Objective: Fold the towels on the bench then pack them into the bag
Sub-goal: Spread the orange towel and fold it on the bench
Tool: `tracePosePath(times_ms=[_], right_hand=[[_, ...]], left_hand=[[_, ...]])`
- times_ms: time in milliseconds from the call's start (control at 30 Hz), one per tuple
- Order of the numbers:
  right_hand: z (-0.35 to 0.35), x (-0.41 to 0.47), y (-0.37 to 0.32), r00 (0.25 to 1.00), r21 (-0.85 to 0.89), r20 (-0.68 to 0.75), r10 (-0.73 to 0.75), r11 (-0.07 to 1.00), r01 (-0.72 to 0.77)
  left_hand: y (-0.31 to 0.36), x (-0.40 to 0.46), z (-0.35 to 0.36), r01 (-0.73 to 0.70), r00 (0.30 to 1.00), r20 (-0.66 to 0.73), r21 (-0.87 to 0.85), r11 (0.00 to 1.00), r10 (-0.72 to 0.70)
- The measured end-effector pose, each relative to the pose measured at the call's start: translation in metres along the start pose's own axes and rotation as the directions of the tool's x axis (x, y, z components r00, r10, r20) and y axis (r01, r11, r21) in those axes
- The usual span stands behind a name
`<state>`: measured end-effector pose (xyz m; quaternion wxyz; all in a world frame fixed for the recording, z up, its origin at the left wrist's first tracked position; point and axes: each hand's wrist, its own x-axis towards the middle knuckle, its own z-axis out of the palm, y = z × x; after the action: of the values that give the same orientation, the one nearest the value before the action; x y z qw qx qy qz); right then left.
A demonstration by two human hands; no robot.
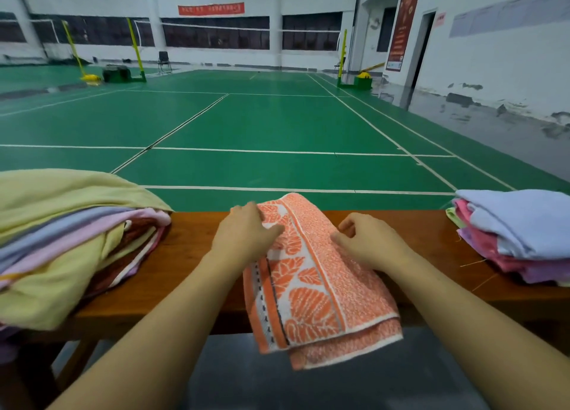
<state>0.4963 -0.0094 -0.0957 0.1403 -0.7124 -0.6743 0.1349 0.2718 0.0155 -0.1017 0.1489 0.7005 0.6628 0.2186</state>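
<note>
Head view: an orange leaf-patterned towel (311,274) is laid across the middle of the wooden bench (191,255), folded over on itself, with its near end hanging off the front edge so two layers can be seen there. The left hand (246,234) is laid flat on the towel's left part near the far end, fingers fairly straight and pressed onto the cloth. The right hand (367,243) is set on the towel's right edge with fingers curled; a bit of the fabric looks pinched between thumb and fingers, though the exact grip is hard to make out. No bag can be spotted anywhere, so nothing can be said about what's packed. On the left end of the bench a loose heap of towels (61,240) is piled up, pale yellow on top with lilac, pink and dark red layers underneath, spilling over the front edge. On the right end a smaller stack of towels (518,237) is seen, light blue on top over pink and purple ones. Beyond the bench, a green badminton court (262,126) with white lines and nets is spread out.
</note>
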Motion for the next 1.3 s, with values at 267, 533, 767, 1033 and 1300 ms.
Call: tracePosePath(times_ms=[267, 533, 767, 1033, 1300], right_hand=[[0.013, 0.015, 0.0, 0.988, 0.205, 0.107, 0.108, 0.97, -0.128], [0.008, 0.006, 0.002, 0.996, 0.536, -0.016, 0.085, 0.842, -0.063], [0.003, 0.009, 0.002, 0.962, 0.816, -0.26, 0.087, 0.553, 0.17], [-0.009, -0.002, -0.003, 0.922, 0.852, -0.381, -0.065, 0.363, 0.378], [-0.022, -0.008, -0.001, 0.908, 0.831, -0.39, -0.154, 0.366, 0.419]], left_hand=[[-0.001, -0.011, -0.001, 0.103, 0.975, 0.155, 0.304, 0.947, -0.157], [0.005, -0.013, 0.008, 0.039, 0.995, 0.09, 0.088, 0.995, -0.047], [0.004, -0.003, 0.002, 0.025, 0.982, -0.14, -0.576, 0.817, -0.128], [0.014, -0.015, -0.021, -0.328, 0.89, -0.455, -0.673, 0.663, -0.021], [0.019, -0.019, -0.031, -0.431, 0.897, -0.401, -0.711, 0.555, 0.183]])
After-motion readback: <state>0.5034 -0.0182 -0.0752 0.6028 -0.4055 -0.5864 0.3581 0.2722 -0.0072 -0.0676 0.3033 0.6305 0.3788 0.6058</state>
